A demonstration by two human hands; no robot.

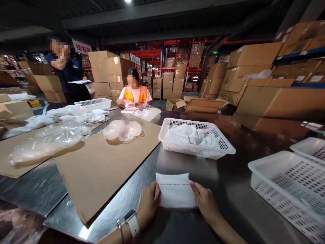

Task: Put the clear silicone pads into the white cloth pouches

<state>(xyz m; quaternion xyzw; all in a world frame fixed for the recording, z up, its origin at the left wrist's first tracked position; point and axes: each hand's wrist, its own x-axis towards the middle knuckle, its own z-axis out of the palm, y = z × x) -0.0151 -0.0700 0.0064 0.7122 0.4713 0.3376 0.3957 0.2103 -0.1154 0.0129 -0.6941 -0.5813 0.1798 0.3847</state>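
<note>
A flat white plastic packet (pixel 177 196) with a line of small dark print near its top is held up over the metal table. My left hand (pixel 148 200) grips its left edge, thumb in front, a white watch and a bracelet on the wrist. On the opposite edge, my right hand (pixel 205 201) pinches the packet in the same way. Just beyond it stands a white perforated basket (pixel 195 153) with white packets (pixel 186 133) piled inside. What the packet contains is hidden.
Cardboard sheets (pixel 101 173) lie to the left, bearing round translucent pieces (pixel 124 130) and clear plastic bags (pixel 50 140). White baskets (pixel 281 159) stand at the right. A seated person in an orange vest (pixel 143 93) works across the table (pixel 142 184); another person stands at the far left.
</note>
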